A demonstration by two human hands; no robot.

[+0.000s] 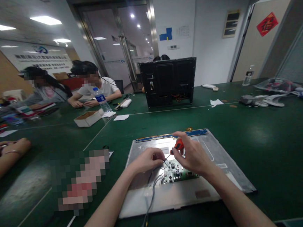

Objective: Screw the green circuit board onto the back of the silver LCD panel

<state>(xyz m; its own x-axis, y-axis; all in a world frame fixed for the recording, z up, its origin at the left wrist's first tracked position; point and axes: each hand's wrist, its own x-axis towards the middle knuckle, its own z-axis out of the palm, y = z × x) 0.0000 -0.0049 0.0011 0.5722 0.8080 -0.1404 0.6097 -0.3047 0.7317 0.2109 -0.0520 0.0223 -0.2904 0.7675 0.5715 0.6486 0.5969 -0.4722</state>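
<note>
Orange-handled screwdriver at work on a circuit board

Grey cables [148, 206] run up from the near edge of the green worktop [274, 145] onto a metal panel [218, 157]. On it lies a small circuit board [175, 172]. Left hand [147, 160] is curled almost shut, fingertips pinching at the wires beside the board. Right hand [194, 155] is closed around the screwdriver [177, 147], tip angled down toward the board. Farther off stands a black monitor casing [168, 81].
</note>
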